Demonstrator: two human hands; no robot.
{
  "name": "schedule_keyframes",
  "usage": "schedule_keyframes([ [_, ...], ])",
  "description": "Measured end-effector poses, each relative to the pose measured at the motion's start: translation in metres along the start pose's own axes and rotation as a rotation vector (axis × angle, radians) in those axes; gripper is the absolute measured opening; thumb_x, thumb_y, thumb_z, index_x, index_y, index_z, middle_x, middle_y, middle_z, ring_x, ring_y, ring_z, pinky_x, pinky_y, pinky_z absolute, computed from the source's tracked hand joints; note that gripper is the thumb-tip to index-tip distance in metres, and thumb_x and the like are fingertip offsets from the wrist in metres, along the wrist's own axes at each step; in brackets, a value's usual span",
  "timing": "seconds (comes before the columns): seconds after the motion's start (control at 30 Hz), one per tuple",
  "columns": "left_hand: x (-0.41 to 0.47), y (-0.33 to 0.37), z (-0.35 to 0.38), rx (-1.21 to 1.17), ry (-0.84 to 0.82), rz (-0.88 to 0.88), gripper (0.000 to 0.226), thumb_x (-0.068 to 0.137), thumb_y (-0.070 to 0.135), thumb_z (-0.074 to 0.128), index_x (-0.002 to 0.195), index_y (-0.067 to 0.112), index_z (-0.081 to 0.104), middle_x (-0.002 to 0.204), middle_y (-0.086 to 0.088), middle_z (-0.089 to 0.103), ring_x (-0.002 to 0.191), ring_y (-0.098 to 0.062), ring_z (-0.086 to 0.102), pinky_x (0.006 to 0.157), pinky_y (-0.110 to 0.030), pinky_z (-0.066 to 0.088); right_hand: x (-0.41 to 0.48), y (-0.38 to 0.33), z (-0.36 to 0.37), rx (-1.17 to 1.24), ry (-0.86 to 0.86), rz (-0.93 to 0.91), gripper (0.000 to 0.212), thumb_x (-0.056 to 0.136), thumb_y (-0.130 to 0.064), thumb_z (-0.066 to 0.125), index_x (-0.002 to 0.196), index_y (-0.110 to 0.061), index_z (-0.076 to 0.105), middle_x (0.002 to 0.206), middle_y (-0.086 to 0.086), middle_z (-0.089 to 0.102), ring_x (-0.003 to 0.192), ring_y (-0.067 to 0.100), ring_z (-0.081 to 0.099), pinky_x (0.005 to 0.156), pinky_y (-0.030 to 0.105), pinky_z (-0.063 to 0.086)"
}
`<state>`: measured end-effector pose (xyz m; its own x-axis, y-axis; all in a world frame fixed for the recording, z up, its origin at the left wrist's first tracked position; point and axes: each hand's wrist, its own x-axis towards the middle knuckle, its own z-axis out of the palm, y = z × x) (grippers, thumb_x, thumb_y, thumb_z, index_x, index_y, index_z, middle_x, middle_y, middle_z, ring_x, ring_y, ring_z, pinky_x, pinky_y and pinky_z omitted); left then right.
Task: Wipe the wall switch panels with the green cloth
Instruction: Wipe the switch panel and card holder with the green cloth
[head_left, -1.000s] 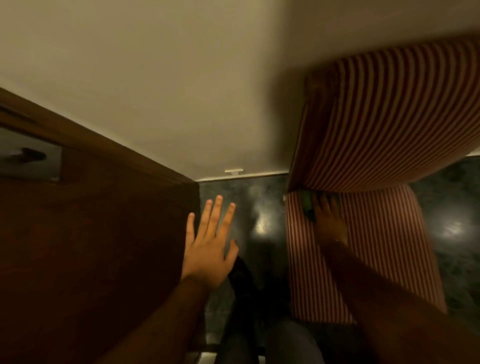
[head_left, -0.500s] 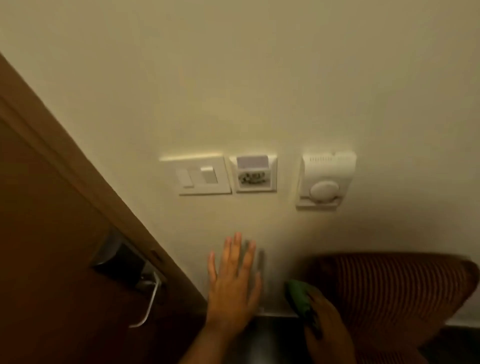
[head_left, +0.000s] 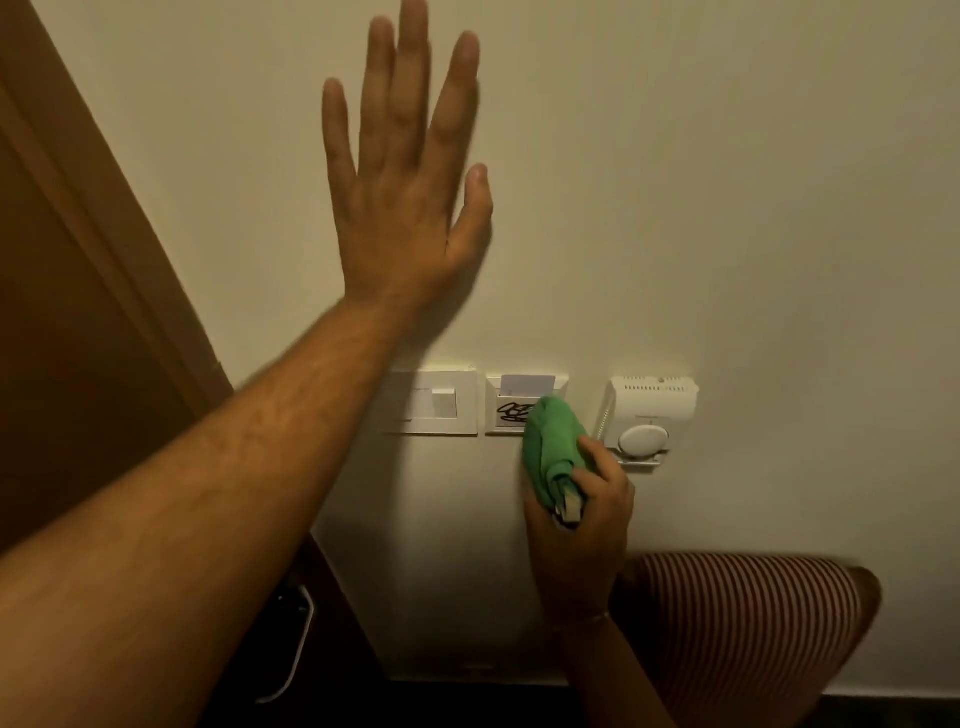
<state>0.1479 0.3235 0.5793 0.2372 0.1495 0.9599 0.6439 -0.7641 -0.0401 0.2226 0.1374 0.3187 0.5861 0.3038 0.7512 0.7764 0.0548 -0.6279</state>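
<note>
Three white fittings sit in a row on the cream wall: a switch panel (head_left: 434, 401), a key-card holder (head_left: 511, 405) with a card in it, and a thermostat (head_left: 647, 418) with a round dial. My right hand (head_left: 582, 535) grips a bunched green cloth (head_left: 550, 447), whose top presses against the card holder's lower right corner. My left hand (head_left: 408, 171) lies flat on the wall above the switch panel, fingers spread and pointing up. Its forearm covers the panel's left edge.
A brown wooden door (head_left: 78, 338) and its frame fill the left side, with a metal door handle (head_left: 293, 644) low down. A striped red-and-white chair back (head_left: 748, 623) stands against the wall at the lower right.
The view has swung up from the floor to the wall. My left hand rose from below the panels to above them, and my right hand lifted the cloth onto the card holder.
</note>
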Motion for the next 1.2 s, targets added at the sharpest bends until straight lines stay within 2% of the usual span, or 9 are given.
schedule_keyframes([
  [0.17,-0.006,-0.003,0.009,0.078,0.026,0.041,0.062,0.106,0.037,0.054,0.161,0.011,0.046,0.163,-0.027,0.041,0.151,-0.046,0.035,0.12,-0.07,0.02,0.001,0.014,0.027,0.013,-0.029,0.016,0.071,0.07,-0.016,0.096,0.124,-0.012,0.051,0.146,0.012,0.052,0.133,0.034,0.054,0.118,0.014,0.038],
  [0.33,-0.01,-0.004,0.008,0.073,0.062,0.033,0.056,0.105,0.034,0.057,0.156,0.009,0.053,0.157,-0.029,0.048,0.146,-0.049,0.043,0.117,-0.071,0.027,0.01,0.016,0.042,-0.045,0.061,0.04,0.08,0.08,-0.022,0.085,0.147,0.003,0.05,0.146,0.02,0.054,0.133,0.038,0.053,0.121,0.027,0.039],
  [0.53,-0.015,-0.005,0.01,0.066,0.124,0.028,0.052,0.104,0.029,0.063,0.151,0.006,0.06,0.151,-0.029,0.054,0.14,-0.052,0.049,0.114,-0.071,0.032,-0.008,0.016,0.048,-0.281,0.1,-0.284,0.093,0.079,-0.009,0.091,0.158,-0.034,0.046,0.146,0.008,0.049,0.141,0.026,0.044,0.111,0.058,0.047],
  [0.67,-0.018,-0.007,0.015,0.067,0.171,0.031,0.05,0.103,0.028,0.065,0.147,0.005,0.063,0.146,-0.029,0.059,0.136,-0.052,0.054,0.112,-0.071,0.036,-0.005,0.019,0.053,-0.312,-0.047,-0.473,0.062,0.094,-0.015,0.066,0.152,-0.035,0.054,0.137,0.003,0.054,0.126,0.025,0.053,0.1,0.052,0.053],
  [0.8,-0.018,-0.009,0.018,0.061,0.205,0.031,0.049,0.102,0.031,0.065,0.145,0.007,0.066,0.142,-0.024,0.064,0.133,-0.047,0.059,0.112,-0.068,0.038,0.002,0.034,0.044,-0.324,-0.011,-0.424,0.086,0.079,-0.013,0.086,0.154,-0.037,0.05,0.14,0.004,0.052,0.132,0.024,0.048,0.111,0.045,0.048],
  [0.93,-0.018,-0.009,0.019,0.0,0.237,0.047,0.044,0.099,0.028,0.069,0.136,0.005,0.072,0.13,-0.022,0.072,0.125,-0.038,0.057,0.11,-0.063,0.042,0.002,0.036,0.041,-0.243,0.054,-0.306,0.05,0.096,-0.016,0.08,0.141,-0.024,0.063,0.141,0.007,0.051,0.132,0.032,0.05,0.123,0.038,0.038],
  [1.03,-0.019,-0.008,0.018,-0.015,0.256,0.049,0.041,0.098,0.027,0.069,0.13,0.003,0.075,0.124,-0.022,0.074,0.118,-0.04,0.061,0.105,-0.061,0.047,0.0,0.017,0.057,-0.198,0.018,-0.308,0.054,0.092,-0.006,0.079,0.141,-0.024,0.064,0.139,0.008,0.052,0.13,0.031,0.05,0.126,0.035,0.032],
  [1.13,-0.02,-0.006,0.016,0.003,0.245,0.043,0.041,0.099,0.027,0.067,0.129,0.001,0.074,0.126,-0.024,0.072,0.117,-0.045,0.066,0.105,-0.062,0.048,-0.004,0.008,0.064,-0.21,-0.077,-0.447,0.036,0.111,-0.03,0.047,0.142,-0.024,0.065,0.14,0.007,0.051,0.129,0.028,0.05,0.126,0.032,0.031],
  [1.2,-0.02,-0.006,0.015,0.002,0.234,0.04,0.04,0.099,0.027,0.067,0.129,0.001,0.074,0.126,-0.024,0.072,0.117,-0.046,0.067,0.105,-0.063,0.047,-0.003,0.018,0.054,-0.238,-0.064,-0.45,0.036,0.108,-0.026,0.055,0.144,-0.026,0.063,0.141,0.007,0.051,0.131,0.028,0.05,0.126,0.033,0.031],
])
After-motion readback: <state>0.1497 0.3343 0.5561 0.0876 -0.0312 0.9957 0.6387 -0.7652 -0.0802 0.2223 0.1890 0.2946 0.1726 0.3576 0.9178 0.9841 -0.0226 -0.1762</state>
